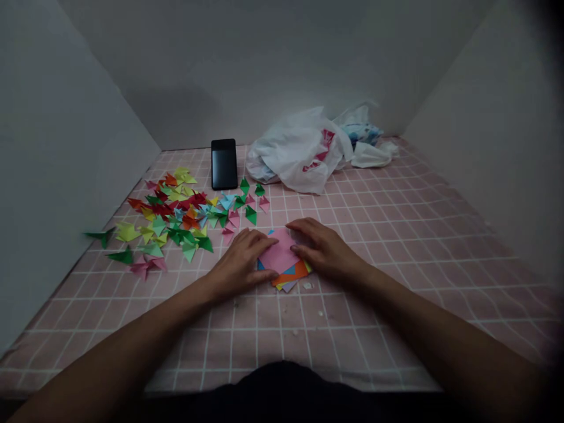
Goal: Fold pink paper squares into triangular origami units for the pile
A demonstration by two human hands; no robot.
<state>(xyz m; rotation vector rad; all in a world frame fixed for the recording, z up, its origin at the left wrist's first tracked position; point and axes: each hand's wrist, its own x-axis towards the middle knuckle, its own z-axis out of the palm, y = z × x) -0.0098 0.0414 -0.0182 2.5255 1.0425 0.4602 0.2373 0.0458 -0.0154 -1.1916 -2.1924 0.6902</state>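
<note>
A small stack of coloured paper squares (282,258), pink on top with orange, blue and yellow edges showing below, lies on the pink checked cloth (396,235). My left hand (240,258) rests flat on the stack's left side, fingers stretched out. My right hand (321,247) lies flat on its right side, fingers pressing the pink top sheet. Neither hand grips anything.
A spread of several folded paper triangles (185,214) in many colours covers the left part of the cloth. A black phone (224,163) leans at the back wall. White plastic bags (308,150) lie at the back. Grey walls close in on three sides.
</note>
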